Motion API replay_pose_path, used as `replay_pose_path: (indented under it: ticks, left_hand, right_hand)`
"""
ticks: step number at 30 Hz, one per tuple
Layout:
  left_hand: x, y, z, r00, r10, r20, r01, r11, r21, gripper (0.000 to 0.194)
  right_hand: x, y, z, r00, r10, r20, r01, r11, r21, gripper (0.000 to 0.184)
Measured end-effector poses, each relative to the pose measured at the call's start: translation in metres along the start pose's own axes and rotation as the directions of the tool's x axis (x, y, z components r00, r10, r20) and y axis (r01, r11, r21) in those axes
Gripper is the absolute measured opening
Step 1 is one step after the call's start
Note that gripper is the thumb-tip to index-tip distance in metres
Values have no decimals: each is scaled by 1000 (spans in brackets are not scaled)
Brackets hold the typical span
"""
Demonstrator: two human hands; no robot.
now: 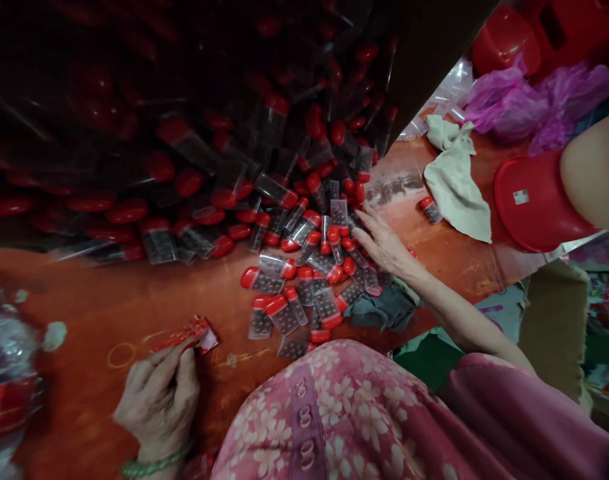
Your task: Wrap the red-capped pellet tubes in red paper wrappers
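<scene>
My right hand [382, 243] lies with its fingers spread on a loose heap of clear plastic vials [304, 267] with red caps and dark beads inside. Under the heap's near edge is a crumpled grey-green cloth [382, 307]. More such vials fill a large dark bag [134, 133] that opens onto the heap. At the lower left my left hand [159, 407], with a green bangle [152, 469] on its wrist, grips a narrow red and gold packet [187, 335]. One lone vial [430, 210] lies to the right of the heap.
The orange-brown wooden table [84, 300] holds a beige rag [454, 177] and a rubber band [120, 355]. A plastic-wrapped bundle [7, 360] stands at the left edge. Beyond the table are a red plastic stool [529, 200], a pink plastic bag [539, 100] and torn cardboard [552, 320].
</scene>
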State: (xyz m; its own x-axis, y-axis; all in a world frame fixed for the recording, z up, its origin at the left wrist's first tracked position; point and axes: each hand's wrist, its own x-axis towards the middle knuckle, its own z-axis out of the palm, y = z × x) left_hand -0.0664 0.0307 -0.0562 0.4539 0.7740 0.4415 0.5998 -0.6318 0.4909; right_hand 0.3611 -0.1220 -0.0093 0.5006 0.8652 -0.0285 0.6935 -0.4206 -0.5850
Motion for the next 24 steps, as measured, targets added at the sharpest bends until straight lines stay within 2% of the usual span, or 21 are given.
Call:
replay_pose_path:
  ticks: [2, 3, 5, 6, 7, 8, 10, 13, 17, 21, 24]
  left_hand:
    - [-1, 0, -1, 1000, 14, 11, -14, 1000, 16, 5]
    - [-2, 1, -1, 1000, 14, 21, -14, 1000, 22, 6]
    - [-3, 1, -2, 999, -15, 47, 13, 999, 38, 9]
    - [-3, 2, -3, 998, -32, 61, 30, 999, 44, 11]
    - [-4, 2, -3, 996, -43, 75, 39, 998, 47, 13]
    - [-5, 2, -3, 995, -50, 81, 46, 998, 45, 14]
    - [-6, 1, -3, 995, -55, 81, 52, 998, 36, 15]
    - [-6, -3, -1, 997, -57, 51, 55, 998, 33, 18]
    - [-5, -5, 2, 1000, -19, 18, 19, 1000, 16, 15]
    - [-4, -7, 5, 999, 29, -18, -30, 999, -33, 13]
    - [-2, -5, 6, 1000, 28, -12, -28, 1000, -4, 12]
  right_hand:
    - [-4, 15, -25, 995, 2, -99, -11, 996, -87, 56]
    - [-4, 29, -37, 978, 49, -200, -77, 988, -136, 51]
    - [-4, 64, -56, 909, 179, -376, -268, 943, -199, 46]
    - [-3, 83, -61, 873, 243, -422, -361, 905, -226, 48]
    - [-3, 100, -64, 845, 300, -442, -437, 864, -248, 53]
    - [-4, 113, -64, 842, 328, -428, -462, 848, -259, 55]
    - [-9, 125, -58, 859, 293, -419, -422, 869, -258, 53]
    - [-19, 111, -43, 910, 214, -354, -315, 914, -258, 50]
    - [-26, 65, -15, 927, 231, -296, -294, 937, -188, 49]
    - [-14, 34, 8, 958, 188, -215, -205, 977, -59, 44]
    - [1, 20, 18, 955, 211, -208, -214, 977, 8, 45]
